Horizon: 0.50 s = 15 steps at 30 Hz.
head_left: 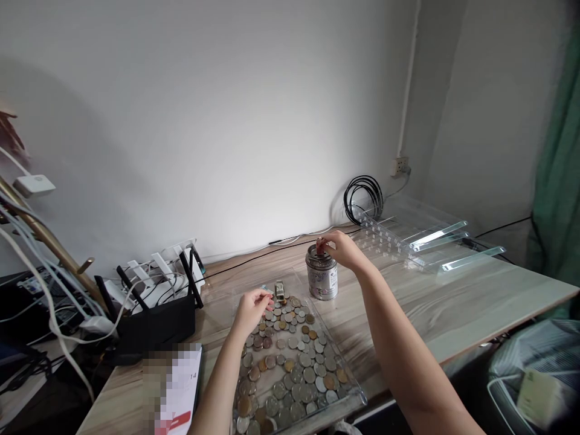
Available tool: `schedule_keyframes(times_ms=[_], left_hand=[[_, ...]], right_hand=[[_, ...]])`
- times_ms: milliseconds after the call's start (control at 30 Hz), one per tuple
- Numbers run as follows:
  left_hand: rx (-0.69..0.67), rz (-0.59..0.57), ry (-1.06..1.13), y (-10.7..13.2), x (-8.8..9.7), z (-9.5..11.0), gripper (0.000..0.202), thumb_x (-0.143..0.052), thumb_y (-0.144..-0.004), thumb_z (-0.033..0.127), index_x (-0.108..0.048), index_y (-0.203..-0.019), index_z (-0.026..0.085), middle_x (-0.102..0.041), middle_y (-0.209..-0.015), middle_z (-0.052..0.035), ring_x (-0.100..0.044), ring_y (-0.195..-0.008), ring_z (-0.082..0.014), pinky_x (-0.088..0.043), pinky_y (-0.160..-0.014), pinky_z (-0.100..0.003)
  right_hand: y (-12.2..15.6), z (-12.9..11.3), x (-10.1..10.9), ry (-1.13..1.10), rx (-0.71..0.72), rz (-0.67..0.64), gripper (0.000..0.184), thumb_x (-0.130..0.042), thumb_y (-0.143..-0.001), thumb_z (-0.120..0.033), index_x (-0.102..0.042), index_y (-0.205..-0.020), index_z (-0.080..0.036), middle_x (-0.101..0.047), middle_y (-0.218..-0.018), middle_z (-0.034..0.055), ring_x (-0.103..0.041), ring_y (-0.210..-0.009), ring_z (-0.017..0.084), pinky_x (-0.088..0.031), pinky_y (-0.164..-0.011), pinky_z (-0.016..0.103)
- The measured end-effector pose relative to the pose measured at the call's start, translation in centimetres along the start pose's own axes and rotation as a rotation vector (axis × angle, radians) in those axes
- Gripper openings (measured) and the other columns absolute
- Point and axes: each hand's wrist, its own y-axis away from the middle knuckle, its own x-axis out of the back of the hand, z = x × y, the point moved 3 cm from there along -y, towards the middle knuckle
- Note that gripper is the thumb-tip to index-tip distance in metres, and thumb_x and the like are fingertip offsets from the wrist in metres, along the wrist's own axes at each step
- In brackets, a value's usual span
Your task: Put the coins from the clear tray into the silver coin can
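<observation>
Under left hand [250,309] lie coins [304,360], under right hand [343,248] a tin [322,281]; both hands pinched, holdings unclear.

The worktop [453,302] is pale beige-brown with streaky wood grain. Toward its near edge, silver, brassy-yellow and coppery-brown coins [296,393] speckle a clear tray [359,396]. The tin [322,283] is silvery grey with a purplish floral pattern and a white label. By the worktop's left edge the router [158,326] is black; by the far edge the coiled cable [348,199] is black too. Beyond the right edge the curtain [555,181] is green, and the wall [226,133] is plain greyish white.
</observation>
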Motion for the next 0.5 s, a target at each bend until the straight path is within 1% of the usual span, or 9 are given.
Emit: schedule_keyframes(times_ms=[200, 400, 500], left_hand=[[-0.01, -0.003, -0.03, 0.15, 0.03, 0.14, 0.017, -0.055, -0.067, 0.031, -0.061, -0.069, 0.015, -0.065, -0.067, -0.0065, -0.06, -0.058, -0.0157, -0.04, -0.046, -0.021], [-0.026, 0.009, -0.078, 0.07, 0.08, 0.06, 0.016, -0.053, -0.068, 0.029, -0.061, -0.069, 0.015, -0.064, -0.067, -0.0067, -0.06, -0.058, -0.0169, -0.039, -0.046, -0.022], [-0.035, 0.007, -0.063, 0.07, 0.11, 0.09, 0.015, -0.054, -0.067, 0.029, -0.061, -0.068, 0.016, -0.064, -0.066, -0.0067, -0.06, -0.057, -0.0168, -0.04, -0.048, -0.023]], right_hand=[[-0.28, -0.04, -0.29, 0.029, 0.021, 0.039, 0.022, -0.042, -0.069, -0.009, -0.059, -0.058, -0.017, -0.063, -0.067, 0.001, -0.053, -0.071, 0.013, -0.036, -0.072, 0.022], [-0.12, 0.14, -0.24, 0.085, 0.032, 0.063, 0.021, -0.043, -0.068, -0.01, -0.06, -0.061, -0.019, -0.063, -0.067, 0.0005, -0.052, -0.075, 0.014, -0.035, -0.074, 0.023], [-0.03, 0.2, -0.3, 0.043, 0.026, 0.048, 0.02, -0.043, -0.068, -0.01, -0.059, -0.062, -0.018, -0.064, -0.07, 0.0009, -0.053, -0.075, 0.014, -0.035, -0.073, 0.022]])
